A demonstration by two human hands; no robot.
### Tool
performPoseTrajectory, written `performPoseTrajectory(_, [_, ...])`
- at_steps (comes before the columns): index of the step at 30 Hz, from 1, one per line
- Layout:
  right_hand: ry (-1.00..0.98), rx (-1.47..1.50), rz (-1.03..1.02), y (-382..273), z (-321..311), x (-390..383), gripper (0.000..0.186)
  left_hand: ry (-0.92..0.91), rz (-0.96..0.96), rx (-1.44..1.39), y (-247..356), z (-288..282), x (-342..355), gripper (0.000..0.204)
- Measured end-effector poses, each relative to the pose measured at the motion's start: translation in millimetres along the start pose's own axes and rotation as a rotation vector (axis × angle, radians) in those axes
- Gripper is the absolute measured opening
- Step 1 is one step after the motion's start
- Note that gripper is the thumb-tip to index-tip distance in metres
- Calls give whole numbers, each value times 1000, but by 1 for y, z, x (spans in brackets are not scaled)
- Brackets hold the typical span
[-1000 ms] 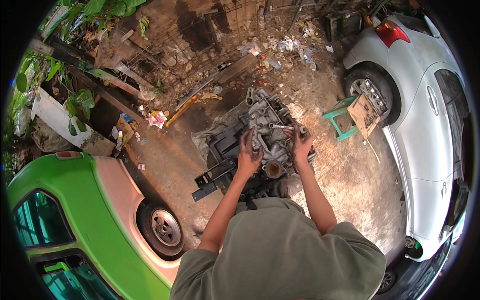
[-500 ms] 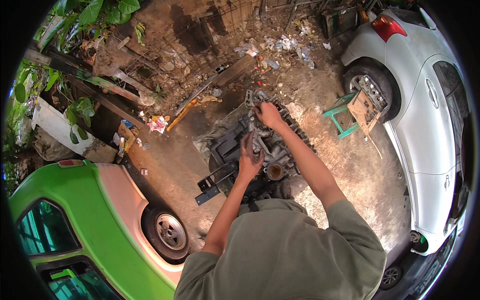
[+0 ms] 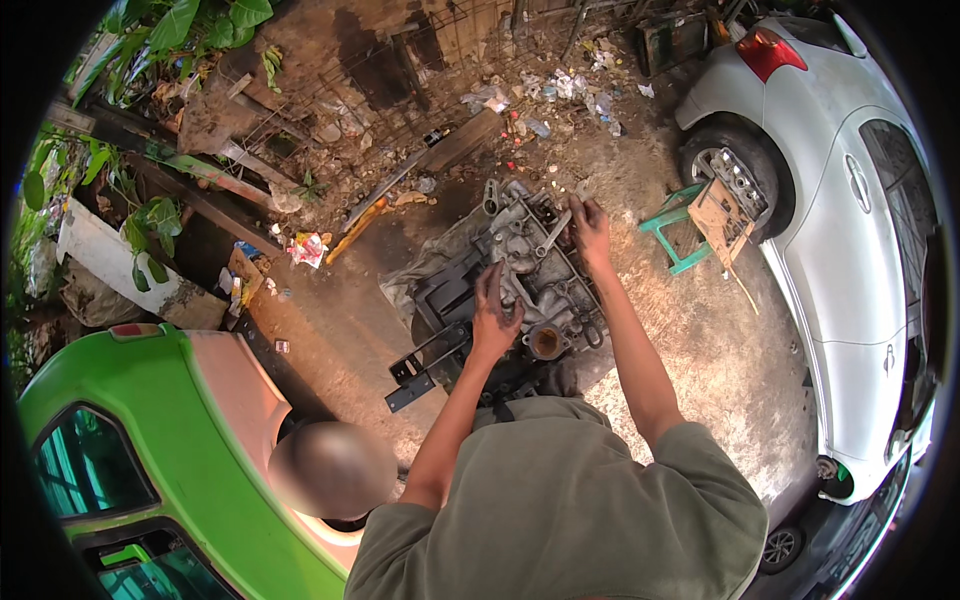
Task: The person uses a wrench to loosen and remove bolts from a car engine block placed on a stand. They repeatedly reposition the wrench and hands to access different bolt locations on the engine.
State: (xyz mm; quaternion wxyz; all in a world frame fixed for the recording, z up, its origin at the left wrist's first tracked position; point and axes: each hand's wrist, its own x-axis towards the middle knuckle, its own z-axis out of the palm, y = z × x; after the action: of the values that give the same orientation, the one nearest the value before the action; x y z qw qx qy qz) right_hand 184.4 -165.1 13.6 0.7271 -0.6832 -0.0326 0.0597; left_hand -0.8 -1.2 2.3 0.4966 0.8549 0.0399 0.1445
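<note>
Engine block, grey and greasy, lies on a dark sheet spread over the dirt ground, right in front of my knees. My left hand rests flat on the near left part of the block, fingers spread and closed on nothing. My right hand reaches to the far right corner of the block, fingers curled at a metal rod-shaped part that sticks up there; I cannot tell whether I actually grip it. The two hands are well apart, one at each end of the casting. A round opening in the block sits just right of my left hand, at the near edge.

Half a second ago my right hand was over the far middle of the block; now it has moved out to the far right corner, my arm stretched longer. My left hand has stayed on the near side, barely shifted.

Black metal brackets lie at the near left edge of the sheet. A green plastic stool stands to the right beside a white car. A green car fills the near left. Planks, scrap and litter lie across the far ground, with leafy plants at the far left.
</note>
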Motion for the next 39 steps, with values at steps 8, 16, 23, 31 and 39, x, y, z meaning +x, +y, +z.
performPoseTrajectory(8, [156,399,82,23,-14,-83,25,52,98,76,-3,1,3,72])
performPoseTrajectory(16, [108,372,15,31,-6,-114,25,-33,-93,-30,2,-2,0,73])
performPoseTrajectory(23, [162,285,-1,31,-3,-115,27,11,-8,11,1,0,0,72])
performPoseTrajectory(31, [50,-81,73,15,6,-26,29,-15,-51,6,-3,1,1,71])
performPoseTrajectory(39, [-457,-900,-214,25,63,40,26,29,37,66,-4,2,1,70])
